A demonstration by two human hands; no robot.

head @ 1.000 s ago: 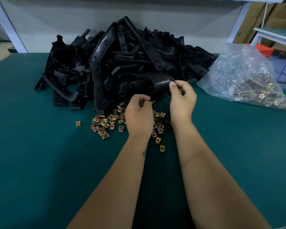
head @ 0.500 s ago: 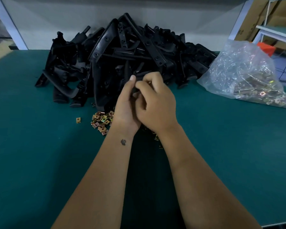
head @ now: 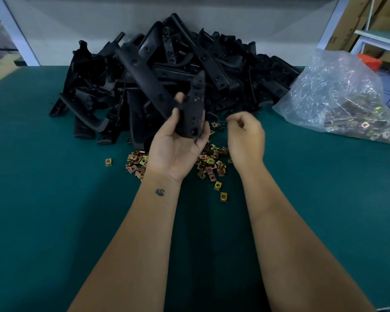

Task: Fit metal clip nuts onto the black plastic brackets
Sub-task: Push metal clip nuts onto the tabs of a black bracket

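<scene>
My left hand (head: 175, 149) is turned palm up and grips a black plastic bracket (head: 193, 109) that stands nearly upright, its holed face towards me. To its right, my right hand (head: 245, 138) hovers above the table with fingers curled; I cannot tell whether a clip nut sits between them. Several brass-coloured clip nuts (head: 208, 163) lie scattered on the green table under and between both hands. A big heap of black brackets (head: 167, 64) fills the table behind.
A clear plastic bag (head: 338, 97) with more clip nuts lies at the right. One stray clip nut (head: 108, 162) lies left of the scatter. The green table (head: 43, 210) stretches towards me. White frame posts and cardboard stand beyond the far edge.
The hands were joined on a bracket at the heap; now they have parted. My left hand has turned palm up with the bracket, and my right hand has moved off to the right.
</scene>
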